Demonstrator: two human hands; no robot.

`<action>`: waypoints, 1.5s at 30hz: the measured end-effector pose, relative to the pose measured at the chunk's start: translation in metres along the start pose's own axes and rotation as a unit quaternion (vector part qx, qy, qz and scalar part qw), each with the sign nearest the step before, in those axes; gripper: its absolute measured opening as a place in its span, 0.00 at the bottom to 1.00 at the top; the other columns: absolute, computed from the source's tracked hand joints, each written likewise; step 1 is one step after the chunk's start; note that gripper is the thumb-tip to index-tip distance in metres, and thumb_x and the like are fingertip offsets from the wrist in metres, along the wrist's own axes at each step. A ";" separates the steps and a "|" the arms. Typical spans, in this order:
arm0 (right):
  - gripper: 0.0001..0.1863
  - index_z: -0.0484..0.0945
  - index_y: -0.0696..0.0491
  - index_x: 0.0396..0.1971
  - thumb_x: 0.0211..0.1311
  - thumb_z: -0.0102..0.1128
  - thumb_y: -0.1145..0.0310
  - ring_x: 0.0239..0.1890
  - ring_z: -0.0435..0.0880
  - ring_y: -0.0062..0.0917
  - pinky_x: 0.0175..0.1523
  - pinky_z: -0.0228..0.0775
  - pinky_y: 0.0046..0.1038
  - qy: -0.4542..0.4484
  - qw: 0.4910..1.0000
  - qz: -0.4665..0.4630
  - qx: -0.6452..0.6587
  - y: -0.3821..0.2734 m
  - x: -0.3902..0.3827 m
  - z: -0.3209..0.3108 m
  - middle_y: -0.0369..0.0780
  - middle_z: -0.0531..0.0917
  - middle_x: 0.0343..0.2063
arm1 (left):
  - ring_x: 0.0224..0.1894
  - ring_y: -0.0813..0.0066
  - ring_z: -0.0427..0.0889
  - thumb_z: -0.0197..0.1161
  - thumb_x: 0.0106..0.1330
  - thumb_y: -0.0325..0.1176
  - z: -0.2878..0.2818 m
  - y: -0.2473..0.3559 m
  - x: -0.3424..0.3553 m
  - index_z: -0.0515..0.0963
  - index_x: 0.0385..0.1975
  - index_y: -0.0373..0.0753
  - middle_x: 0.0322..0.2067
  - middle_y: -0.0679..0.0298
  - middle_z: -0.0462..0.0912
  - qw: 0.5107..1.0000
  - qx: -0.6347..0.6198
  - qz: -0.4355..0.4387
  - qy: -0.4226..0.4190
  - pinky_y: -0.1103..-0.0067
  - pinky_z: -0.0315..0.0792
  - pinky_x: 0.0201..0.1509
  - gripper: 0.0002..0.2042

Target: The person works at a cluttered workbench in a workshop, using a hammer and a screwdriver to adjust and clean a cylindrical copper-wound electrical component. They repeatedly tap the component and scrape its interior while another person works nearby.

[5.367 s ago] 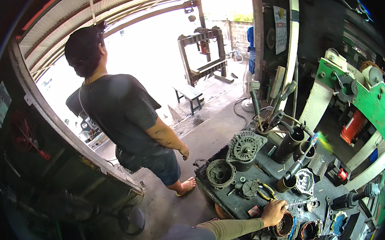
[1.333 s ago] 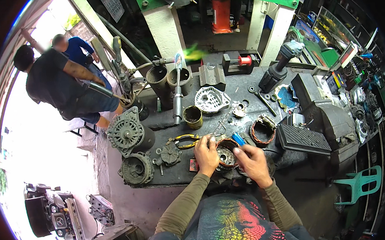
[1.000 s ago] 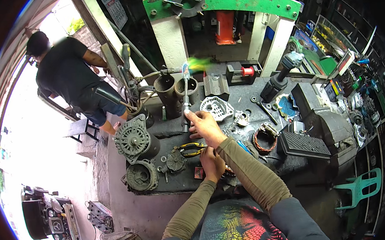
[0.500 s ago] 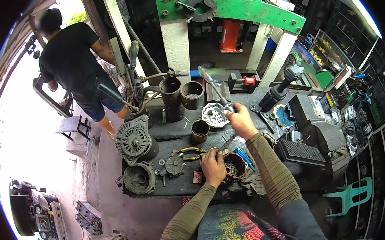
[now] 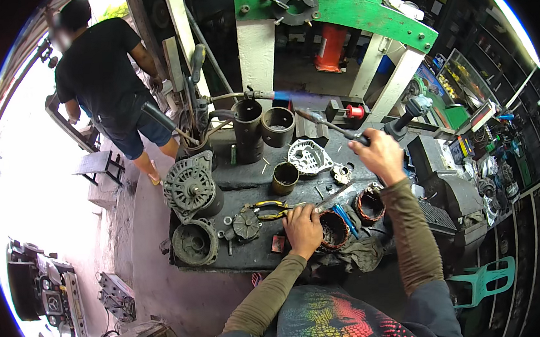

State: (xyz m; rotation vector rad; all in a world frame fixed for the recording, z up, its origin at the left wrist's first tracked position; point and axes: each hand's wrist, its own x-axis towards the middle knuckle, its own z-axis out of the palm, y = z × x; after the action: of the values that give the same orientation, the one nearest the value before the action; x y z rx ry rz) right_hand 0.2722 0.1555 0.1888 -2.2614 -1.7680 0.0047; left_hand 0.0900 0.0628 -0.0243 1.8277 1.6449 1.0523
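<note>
My right hand [image 5: 382,155] grips the dark handle of a soldering iron [image 5: 324,121], whose thick tip points left toward the blue flame of a gas torch [image 5: 263,95]. The tip sits just below and right of the flame. On the bench, my left hand [image 5: 303,232] is closed, its fingers curled down; what is in them is hidden. A slim dark bar-like tool [image 5: 336,196] starts at its fingertips. Beside this hand are a copper-wound stator [image 5: 344,243], pliers [image 5: 272,216] with yellow-black handles and a small red box [image 5: 278,244]. Another stator [image 5: 371,205] lies under my right forearm.
An alternator [image 5: 190,190], a round housing [image 5: 194,242] and metal cylinders [image 5: 249,132] crowd the bench's left. A pale end cover [image 5: 309,157] lies mid-bench; a cloth [image 5: 360,254] hangs near the front edge. A green press frame [image 5: 340,13] stands behind. A person [image 5: 104,73] stands at far left.
My right hand has moved right, drawing the soldering iron's tip back from the flame. The second stator has come into sight. The view has shifted slightly; my left hand stays by the first stator.
</note>
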 end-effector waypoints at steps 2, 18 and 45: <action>0.22 0.89 0.50 0.41 0.57 0.75 0.47 0.39 0.91 0.43 0.45 0.81 0.45 0.031 0.996 -0.068 -0.047 -0.005 -0.013 -0.032 0.46 0.90 0.33 | 0.52 0.55 0.78 0.62 0.73 0.39 0.000 0.001 0.000 0.84 0.44 0.45 0.43 0.62 0.83 1.000 0.002 0.009 0.000 0.58 0.65 0.59 0.09; 0.10 0.92 0.47 0.32 0.60 0.63 0.62 0.38 0.87 0.35 0.35 0.71 0.40 -0.051 0.840 -0.425 -0.332 -0.124 -0.044 0.083 0.39 0.88 0.31 | 0.53 0.54 0.79 0.62 0.70 0.36 0.007 0.003 0.000 0.84 0.38 0.42 0.43 0.60 0.84 0.998 0.019 0.038 0.045 0.53 0.67 0.58 0.07; 0.23 0.86 0.59 0.37 0.62 0.75 0.50 0.23 0.78 0.25 0.28 0.68 0.32 -0.217 0.954 0.023 0.207 0.034 -0.042 -0.013 0.38 0.83 0.23 | 0.52 0.54 0.78 0.61 0.73 0.38 0.005 0.011 0.004 0.84 0.46 0.43 0.43 0.60 0.84 1.000 -0.023 -0.006 -0.004 0.60 0.66 0.59 0.10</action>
State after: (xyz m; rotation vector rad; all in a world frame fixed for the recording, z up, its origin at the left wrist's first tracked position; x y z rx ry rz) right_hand 0.2964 0.1057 0.1875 -2.0894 -1.6957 0.8579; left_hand 0.1004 0.0654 -0.0181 1.7885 1.6131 1.0675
